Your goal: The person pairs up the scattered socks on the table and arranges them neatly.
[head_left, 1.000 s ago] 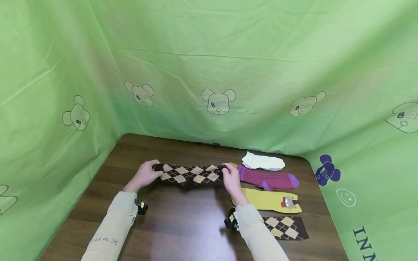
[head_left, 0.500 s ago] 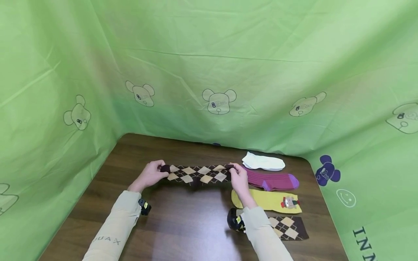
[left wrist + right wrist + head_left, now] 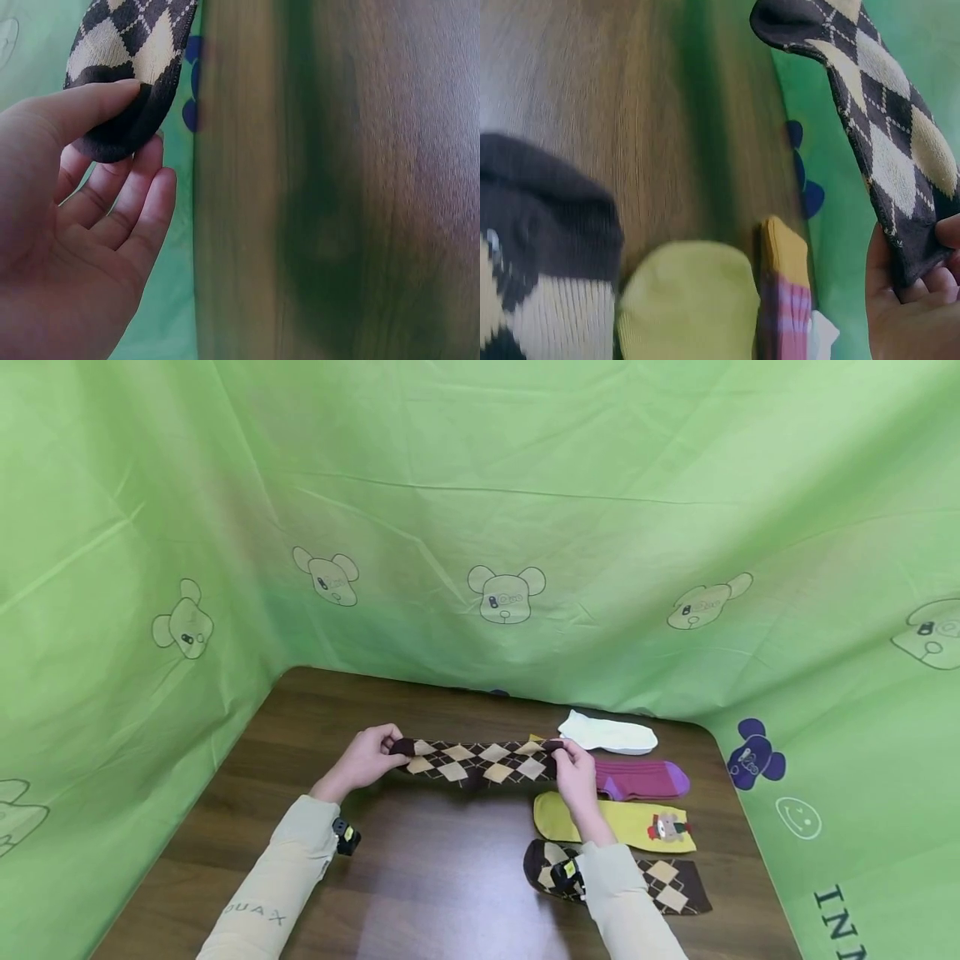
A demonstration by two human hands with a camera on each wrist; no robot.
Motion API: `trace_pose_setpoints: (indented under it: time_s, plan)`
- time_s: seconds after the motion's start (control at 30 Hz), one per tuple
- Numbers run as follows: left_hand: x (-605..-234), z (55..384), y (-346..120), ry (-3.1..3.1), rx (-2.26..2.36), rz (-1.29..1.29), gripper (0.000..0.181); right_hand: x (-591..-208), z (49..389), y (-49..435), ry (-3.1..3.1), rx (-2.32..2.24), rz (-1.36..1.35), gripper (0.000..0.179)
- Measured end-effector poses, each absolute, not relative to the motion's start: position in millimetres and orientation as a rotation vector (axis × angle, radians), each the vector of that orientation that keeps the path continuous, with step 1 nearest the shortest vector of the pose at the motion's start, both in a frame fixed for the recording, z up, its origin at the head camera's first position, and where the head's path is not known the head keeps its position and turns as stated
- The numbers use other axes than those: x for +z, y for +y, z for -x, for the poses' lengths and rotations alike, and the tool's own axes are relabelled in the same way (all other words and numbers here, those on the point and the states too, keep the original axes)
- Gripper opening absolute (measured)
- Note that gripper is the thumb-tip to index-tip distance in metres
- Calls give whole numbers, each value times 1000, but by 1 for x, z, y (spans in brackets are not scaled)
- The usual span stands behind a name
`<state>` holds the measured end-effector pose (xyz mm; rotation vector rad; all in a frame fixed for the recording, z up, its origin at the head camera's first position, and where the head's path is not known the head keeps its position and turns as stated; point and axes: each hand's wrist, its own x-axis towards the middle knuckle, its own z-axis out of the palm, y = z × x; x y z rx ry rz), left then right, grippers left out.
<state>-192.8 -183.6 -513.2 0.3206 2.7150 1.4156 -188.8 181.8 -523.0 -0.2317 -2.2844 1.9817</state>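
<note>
A brown argyle sock (image 3: 472, 763) with cream and tan diamonds is stretched sideways between both hands, held above the table. My left hand (image 3: 364, 760) pinches its dark toe end between thumb and fingers, seen close in the left wrist view with the thumb on the dark toe (image 3: 112, 135). The right hand (image 3: 577, 781) grips the dark cuff end; in the right wrist view the sock's heel bulges at the upper left of the held sock (image 3: 885, 112). Below the right forearm lies a matching argyle sock (image 3: 675, 887), partly hidden by the wrist camera and sleeve.
To the right, other socks lie in a column on the brown wooden table (image 3: 435, 877): a white sock (image 3: 611, 735), a magenta and purple sock (image 3: 637, 779) and a yellow sock (image 3: 622, 822). A green printed curtain (image 3: 420, 527) encloses the table's back and sides.
Both hands have moved steadily to the right with the argyle sock stretched between them. More of the matching sock's toe on the table now shows. The laid-out socks have stayed in place.
</note>
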Motion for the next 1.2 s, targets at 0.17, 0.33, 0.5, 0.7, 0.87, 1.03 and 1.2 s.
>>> trace_pose_setpoints:
  time_s: [0.17,0.33,0.5,0.7,0.87,1.03,1.2]
  plan:
    - [-512,192,-172,2710,1412,-348,20,-527,190,194,-2275,1926,250,23]
    - [-515,191,-158,2726,1396,-405,23,-525,189,208,-2274,1870,276,22]
    - [-519,190,-146,2736,1347,-479,25,-525,184,223,-2291,1836,300,23]
    - [-518,186,-134,2748,1268,-559,31,-525,176,237,-2291,1819,341,22]
    - [-520,185,-123,2757,1260,-581,32,-522,172,247,-2299,1797,389,23]
    - [-520,184,-110,2725,1313,-570,31,-519,169,259,-2281,1803,438,23]
    - [-521,183,-98,2674,1363,-586,28,-517,167,269,-2257,1787,450,21]
